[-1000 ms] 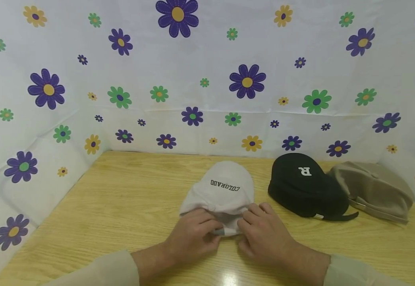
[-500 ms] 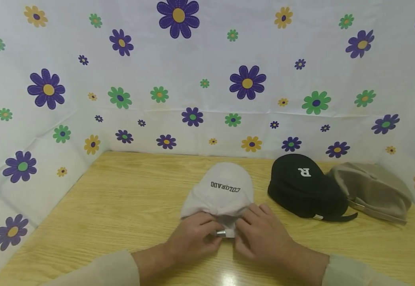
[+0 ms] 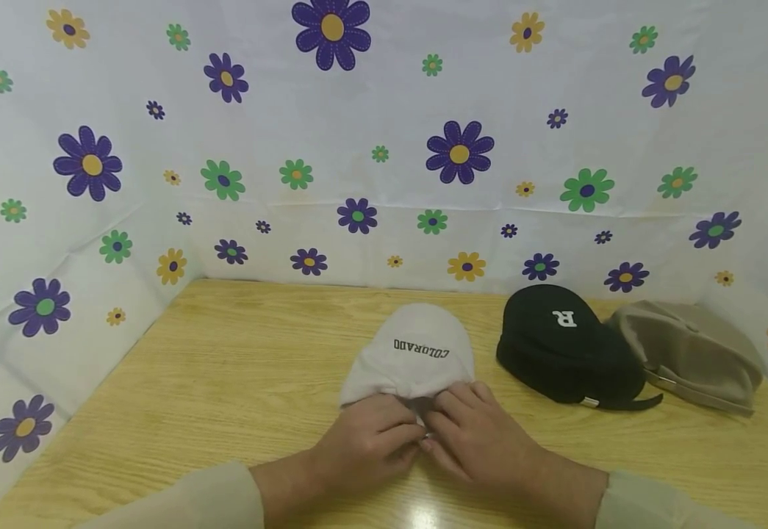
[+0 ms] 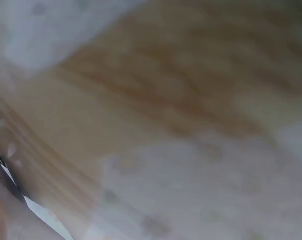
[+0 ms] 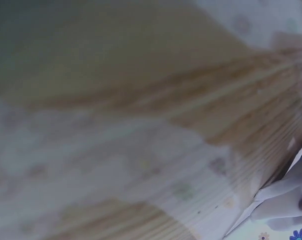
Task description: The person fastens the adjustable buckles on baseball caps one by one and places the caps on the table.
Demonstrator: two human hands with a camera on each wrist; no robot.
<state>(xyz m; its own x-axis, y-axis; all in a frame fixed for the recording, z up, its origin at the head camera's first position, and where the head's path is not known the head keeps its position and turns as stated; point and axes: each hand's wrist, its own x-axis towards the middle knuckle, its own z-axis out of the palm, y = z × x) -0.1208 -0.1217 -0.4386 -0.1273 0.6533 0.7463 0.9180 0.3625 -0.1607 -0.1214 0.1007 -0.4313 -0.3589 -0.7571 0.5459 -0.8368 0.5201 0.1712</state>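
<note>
A pale baseball cap (image 3: pixel 412 367) lies on the table in the head view, its COLORADO lettering upside down from here. The cap's back opening faces me, with a narrow adjuster strap (image 3: pixel 427 436) along its near edge. My left hand (image 3: pixel 373 439) pinches the strap's left part, while the right hand (image 3: pixel 483 435) grips the right part. The two sets of fingertips nearly meet and hide most of the strap, including the metal clasp. Both wrist views are mostly blurred; pale fabric of the cap (image 5: pixel 285 200) shows at the right edge of the right wrist view.
To the right stand a black cap (image 3: pixel 549 353) with a white R and a loose strap end, and a tan cap (image 3: pixel 701 345) partly behind it. Everything rests on a wooden table (image 3: pixel 238 360). A white cloth (image 3: pixel 384 110) with printed flowers encloses the back and sides.
The metal clasp and white strap end, visible between the hands half a second ago, are now covered. My left hand has moved slightly right toward the right hand; the cap has shifted slightly with it.
</note>
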